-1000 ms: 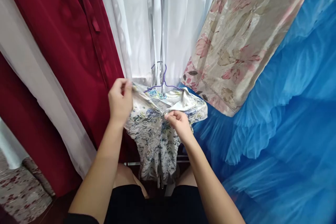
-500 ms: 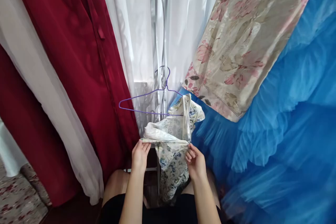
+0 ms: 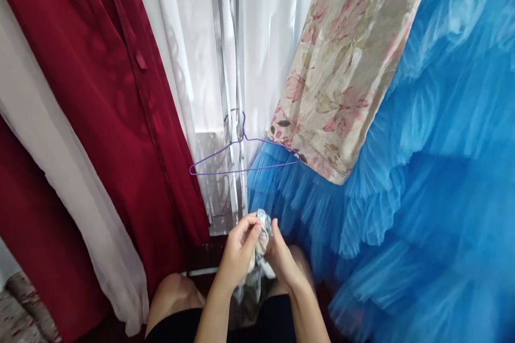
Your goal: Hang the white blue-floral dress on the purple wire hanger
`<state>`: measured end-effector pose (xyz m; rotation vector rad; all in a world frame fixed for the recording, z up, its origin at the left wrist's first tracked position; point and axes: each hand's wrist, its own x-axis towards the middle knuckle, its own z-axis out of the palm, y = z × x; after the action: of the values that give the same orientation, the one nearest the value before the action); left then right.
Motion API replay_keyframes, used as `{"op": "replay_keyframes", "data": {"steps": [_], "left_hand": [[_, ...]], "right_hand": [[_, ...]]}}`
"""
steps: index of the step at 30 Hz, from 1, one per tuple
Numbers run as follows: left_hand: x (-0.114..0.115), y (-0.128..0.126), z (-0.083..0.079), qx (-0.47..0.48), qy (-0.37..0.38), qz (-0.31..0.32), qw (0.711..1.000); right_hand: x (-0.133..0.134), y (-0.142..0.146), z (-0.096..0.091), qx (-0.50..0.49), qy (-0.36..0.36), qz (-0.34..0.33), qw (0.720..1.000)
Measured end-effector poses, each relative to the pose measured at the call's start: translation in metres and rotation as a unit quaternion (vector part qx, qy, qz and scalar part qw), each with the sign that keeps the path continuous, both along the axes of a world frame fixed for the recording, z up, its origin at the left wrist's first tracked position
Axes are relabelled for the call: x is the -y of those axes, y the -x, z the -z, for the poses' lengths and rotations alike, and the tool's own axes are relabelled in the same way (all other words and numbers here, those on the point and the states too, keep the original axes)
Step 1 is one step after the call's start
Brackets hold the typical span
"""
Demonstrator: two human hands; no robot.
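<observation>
A light garment (image 3: 261, 238) with a blue floral print is bunched up low between my hands, and its lower part hangs blurred between my knees. My left hand (image 3: 240, 249) pinches the bunched fabric between thumb and fingers. On the other side, my right hand (image 3: 282, 257) is close against the cloth with its thumb stretched up and apart; its other fingers are partly hidden by the fabric. Above my hands a thin purple hanger (image 3: 241, 171) hangs bare.
Dark red cloth (image 3: 120, 118) and a pale beige length (image 3: 68, 198) hang at left. White fabric (image 3: 265, 37) with shiny vertical strips hangs behind the hanger. To the right are a beige panel with pink flowers (image 3: 333, 75) and a ruffled blue tulle skirt (image 3: 442, 198).
The floral garment has come off the hanger and moved down, from stretched between both hands to bunched up. My right hand's thumb has lifted away. The view has shifted slightly.
</observation>
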<state>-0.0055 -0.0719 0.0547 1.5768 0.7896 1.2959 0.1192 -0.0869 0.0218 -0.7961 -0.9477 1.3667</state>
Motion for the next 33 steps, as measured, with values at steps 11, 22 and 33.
{"op": "replay_keyframes", "data": {"steps": [11,22,33], "left_hand": [[0.032,0.059,0.071,-0.113,0.131,0.119,0.978],[-0.019,0.174,0.055,-0.342,-0.115,0.057,0.931],[-0.122,0.225,-0.068,-0.553,-0.162,-0.137,0.806]], "right_hand": [[0.040,-0.032,-0.009,-0.001,0.012,-0.229,0.973],[0.018,-0.094,-0.103,0.360,-0.077,-0.289,0.884],[-0.147,-0.075,-0.071,0.503,-0.215,0.118,0.829]]}}
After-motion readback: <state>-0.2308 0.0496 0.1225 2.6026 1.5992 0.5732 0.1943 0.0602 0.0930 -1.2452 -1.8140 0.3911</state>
